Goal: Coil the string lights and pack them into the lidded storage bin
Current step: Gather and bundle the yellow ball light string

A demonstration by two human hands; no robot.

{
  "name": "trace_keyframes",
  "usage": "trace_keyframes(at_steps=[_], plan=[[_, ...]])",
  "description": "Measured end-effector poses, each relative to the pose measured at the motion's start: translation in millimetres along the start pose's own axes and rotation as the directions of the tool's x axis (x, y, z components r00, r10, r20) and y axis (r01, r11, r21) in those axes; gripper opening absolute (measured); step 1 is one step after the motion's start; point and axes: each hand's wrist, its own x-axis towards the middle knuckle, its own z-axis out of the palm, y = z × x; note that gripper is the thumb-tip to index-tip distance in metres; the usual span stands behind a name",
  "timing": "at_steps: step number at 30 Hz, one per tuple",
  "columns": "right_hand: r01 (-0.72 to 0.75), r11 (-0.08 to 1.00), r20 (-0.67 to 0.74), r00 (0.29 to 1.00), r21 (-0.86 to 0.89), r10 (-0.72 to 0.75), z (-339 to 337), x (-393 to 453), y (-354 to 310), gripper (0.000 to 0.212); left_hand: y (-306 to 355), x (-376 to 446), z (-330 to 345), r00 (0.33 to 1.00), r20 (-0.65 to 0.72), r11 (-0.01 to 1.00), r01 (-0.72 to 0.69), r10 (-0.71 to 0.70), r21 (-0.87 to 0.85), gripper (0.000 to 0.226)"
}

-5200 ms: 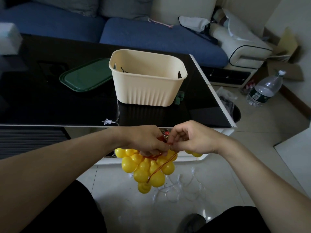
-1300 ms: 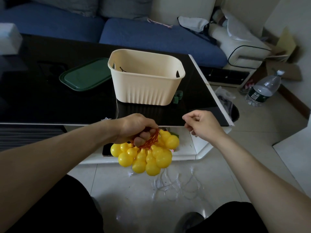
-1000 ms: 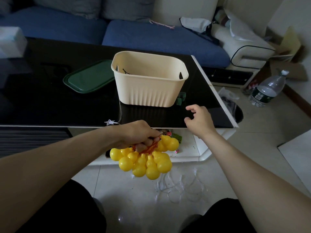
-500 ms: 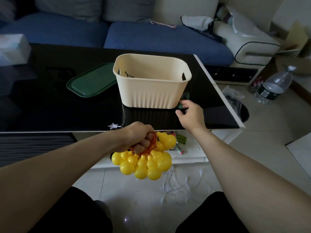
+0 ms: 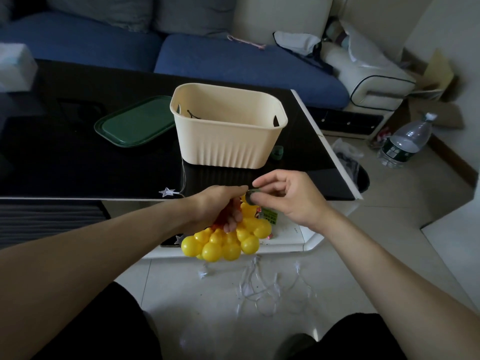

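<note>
My left hand [image 5: 220, 206] grips a bunched cluster of yellow bulb lights [image 5: 223, 242] by their red cord, just below the table's front edge. My right hand [image 5: 288, 196] pinches a small dark green tie [image 5: 251, 196] right beside the left hand's fingers. The cream storage bin [image 5: 228, 141] stands open on the black table [image 5: 78, 165], with a thin dark wire inside it. Its green lid [image 5: 135, 123] lies flat to the bin's left. A second string of clear star lights lies partly on the floor [image 5: 270, 289], with one star [image 5: 166, 192] at the table edge.
Another green tie [image 5: 277, 153] sits by the bin's right corner. A blue sofa [image 5: 233, 58] runs behind the table. A plastic water bottle [image 5: 405, 144] and a dark bin with a bag [image 5: 355, 170] stand on the floor to the right. A white box [image 5: 15, 66] sits far left.
My right hand reached to the bin's right corner, picked up a green tie and brought it back beside the left hand. The left hand kept holding the yellow bulbs.
</note>
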Motion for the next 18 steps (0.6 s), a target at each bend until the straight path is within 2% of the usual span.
trace_keyframes(at_steps=[8,13,18], plan=[[0.016,0.996,0.07,0.997,-0.085,-0.01,-8,-15,3,0.034,-1,-4,8,0.991,0.086,0.984,-0.115,0.104,0.138,0.051],[0.027,0.997,-0.015,0.999,-0.075,-0.028,-9,-17,1,0.034,4,-11,13,0.983,0.139,0.985,-0.139,0.123,0.107,0.052],[0.053,0.998,-0.054,0.997,-0.032,-0.054,-4,-15,-1,0.03,2,-12,11,0.971,0.192,0.965,-0.181,0.145,0.189,0.055]])
